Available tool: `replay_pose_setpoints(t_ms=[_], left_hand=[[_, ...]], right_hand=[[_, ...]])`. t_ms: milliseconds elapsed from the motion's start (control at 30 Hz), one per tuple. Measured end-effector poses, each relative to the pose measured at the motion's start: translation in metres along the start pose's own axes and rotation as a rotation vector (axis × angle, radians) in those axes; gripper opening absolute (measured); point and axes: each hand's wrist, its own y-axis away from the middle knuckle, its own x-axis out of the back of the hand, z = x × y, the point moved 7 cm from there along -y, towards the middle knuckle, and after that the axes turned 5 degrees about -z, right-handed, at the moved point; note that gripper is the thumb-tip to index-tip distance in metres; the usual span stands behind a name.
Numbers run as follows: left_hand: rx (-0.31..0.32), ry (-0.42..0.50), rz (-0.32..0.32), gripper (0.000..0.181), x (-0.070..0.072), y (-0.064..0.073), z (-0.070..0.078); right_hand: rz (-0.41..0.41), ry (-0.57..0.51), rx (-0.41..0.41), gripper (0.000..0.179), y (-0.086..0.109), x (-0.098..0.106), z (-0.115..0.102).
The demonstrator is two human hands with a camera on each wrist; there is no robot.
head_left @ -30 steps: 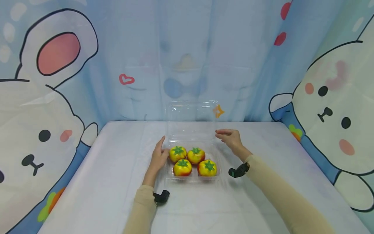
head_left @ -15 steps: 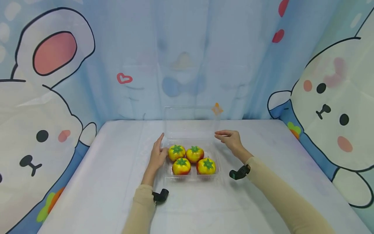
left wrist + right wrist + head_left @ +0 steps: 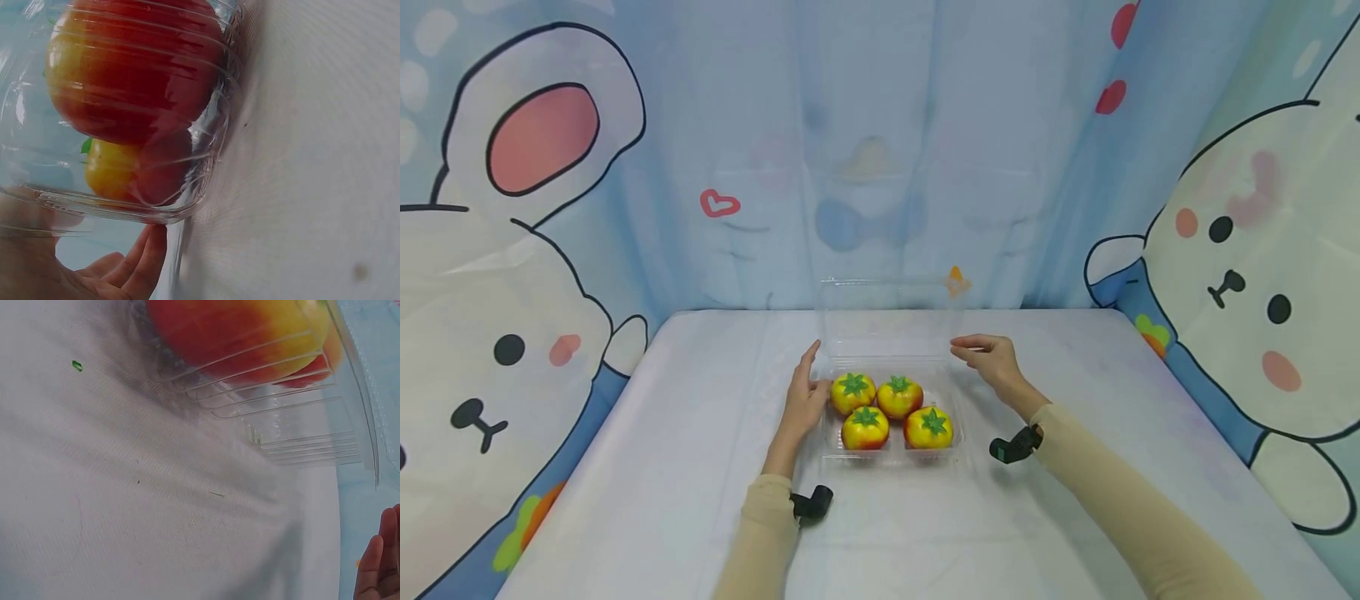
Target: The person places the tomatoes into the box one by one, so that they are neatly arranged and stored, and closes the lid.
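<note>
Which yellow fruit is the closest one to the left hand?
The back-left fruit in the clear box. It sits right beside the left hand; the other three are farther from it.

Fruits (image 3: 864, 432) yellow blushing red, leaf tops (image 3: 934, 421) green; container (image 3: 891, 454) clear; tablecloth (image 3: 662, 467) white; sleeves (image 3: 763, 517) beige; curtain (image 3: 880, 100) pale blue, rabbit-printed

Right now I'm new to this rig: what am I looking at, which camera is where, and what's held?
No robot here, just a person working bare-handed. The wide picture comes from a camera on the head; the two close-ups come from the black wrist cameras. On the white table sits a clear box with its lid open and four red-and-yellow fruits inside. The left hand is at the box's left side; the right hand is by the lid's right edge. No fruit is held; whether the right hand touches the lid, I can't tell.
</note>
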Motion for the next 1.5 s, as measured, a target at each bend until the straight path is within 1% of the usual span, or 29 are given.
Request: replay_pose_setpoints(t_ms=[100,233,400,467,567,700,800,900,1033,1200,1400,1500], left_hand=[[-0.008,0.000,0.004,0.066,0.000,0.000,0.000],[0.001,0.005,0.001,0.066,-0.001,0.000,0.001],[0.009,0.023,-0.001,0.066,-0.002,-0.001,0.003],[0.010,0.024,0.000,0.066,-0.002,-0.001,0.004],[0.014,0.019,0.003,0.066,-0.002,0.000,0.003],[0.017,0.009,0.007,0.066,-0.001,0.001,0.002],[0.025,0.013,0.007,0.066,-0.001,0.002,0.002],[0.039,0.018,0.009,0.066,0.000,0.002,0.002],[0.034,0.026,0.007,0.066,-0.001,0.001,0.002],[0.023,0.023,0.002,0.066,-0.002,0.003,0.002],[0.031,0.015,0.005,0.066,-0.003,0.004,0.004],[0.044,0.006,0.005,0.066,-0.003,0.002,0.003]], right_hand=[[-0.006,-0.009,0.012,0.033,0.000,0.001,-0.002],[-0.024,-0.006,0.036,0.033,0.001,0.002,-0.006],[-0.027,-0.011,0.058,0.037,0.000,0.009,-0.019],[-0.017,-0.043,0.056,0.041,-0.002,0.013,-0.028],[-0.008,-0.113,0.058,0.049,-0.004,0.019,-0.047],[-0.029,-0.194,0.078,0.056,-0.005,0.023,-0.077],[-0.047,-0.219,0.103,0.058,-0.004,0.025,-0.097],[-0.045,-0.211,0.118,0.057,-0.004,0.028,-0.110],[-0.029,-0.184,0.122,0.056,-0.005,0.031,-0.117],[-0.027,-0.161,0.109,0.060,-0.006,0.030,-0.118],[-0.008,-0.177,0.096,0.051,-0.006,0.031,-0.120],[-0.014,-0.163,0.088,0.047,-0.005,0.032,-0.123]])
